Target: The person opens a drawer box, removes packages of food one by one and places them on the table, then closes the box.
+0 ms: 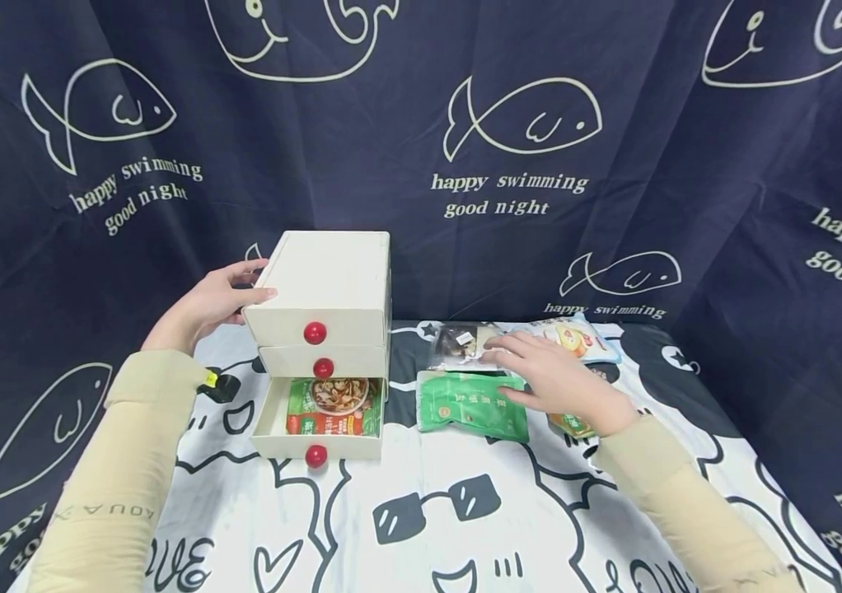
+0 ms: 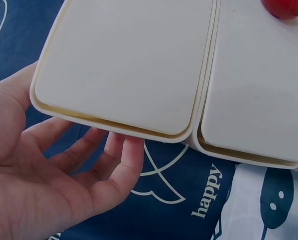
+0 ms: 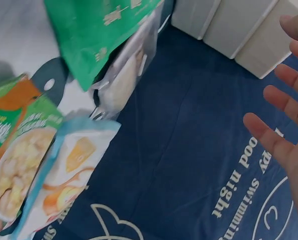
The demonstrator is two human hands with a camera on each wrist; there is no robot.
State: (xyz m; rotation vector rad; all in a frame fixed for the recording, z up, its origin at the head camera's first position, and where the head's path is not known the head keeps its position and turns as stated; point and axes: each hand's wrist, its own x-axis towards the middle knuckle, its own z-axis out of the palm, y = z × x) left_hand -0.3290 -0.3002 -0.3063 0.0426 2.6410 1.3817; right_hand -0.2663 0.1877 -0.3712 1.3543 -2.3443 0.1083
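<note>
My left hand (image 1: 217, 301) rests at the upper left edge of a white drawer cabinet (image 1: 332, 268), thumb on top. In the left wrist view its loosely bent fingers (image 2: 131, 155) touch the cabinet's side. The bottom drawer (image 1: 273, 424) is pulled out, with a green and red food packet (image 1: 335, 412) inside. My right hand (image 1: 550, 375), fingers spread and holding nothing, hovers over several food packs. Below it lie a green pouch (image 1: 465, 403), a clear pack with dark contents (image 1: 451, 342) and a blue-and-white packet (image 1: 577, 333). An orange-green packet (image 3: 18, 145) is partly hidden by the hand in the head view.
The upper two drawers, with red knobs (image 1: 315, 333), are closed. A small black and yellow object (image 1: 221, 385) lies left of the cabinet. A dark blue fish-print curtain (image 1: 391, 148) hangs behind the table with its white patterned cloth (image 1: 362, 527).
</note>
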